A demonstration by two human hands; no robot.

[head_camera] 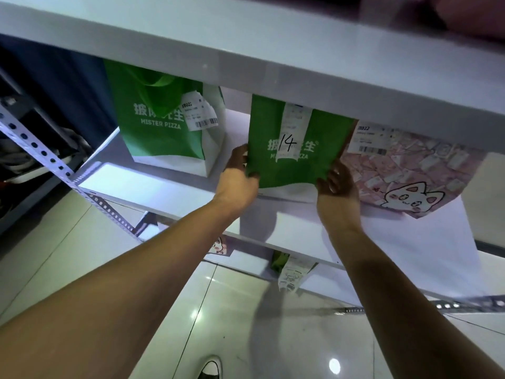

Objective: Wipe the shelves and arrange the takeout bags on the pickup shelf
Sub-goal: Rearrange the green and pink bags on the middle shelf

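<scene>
Nearest the camera, a dark shoe with a white edge [211,368] stands on the glossy pale tiled floor [82,242], and both bare forearms reach up and forward to the middle white shelf board [169,184].

The left hand [237,179] curls its fingers round the lower left edge of the green paper takeout bag with a handwritten "14" on its receipt [293,151]. The right hand [337,184] pinches the bag's lower right corner. The bag stands upright on that middle shelf, its top tucked under the white shelf board above [246,50].

Judging by the two-handed hold, the step in hand is squaring this bag into its slot. It would go best by sliding the base flat along the board, keeping the numbered receipt facing out and the sides uncrushed.

On the right, the pink patterned paper bag with a cartoon cat [415,173] touches or slightly overlaps the green one, so room that way is tight. On the left, a second green and white paper bag printed "MISTER PIZZA" [166,124] stands apart, leaving a gap. The overhead board limits any lifting.

Lower down, a hanging white receipt strip [291,277] shows under the shelf, and a grey perforated metal upright [54,165] frames the left side.
</scene>
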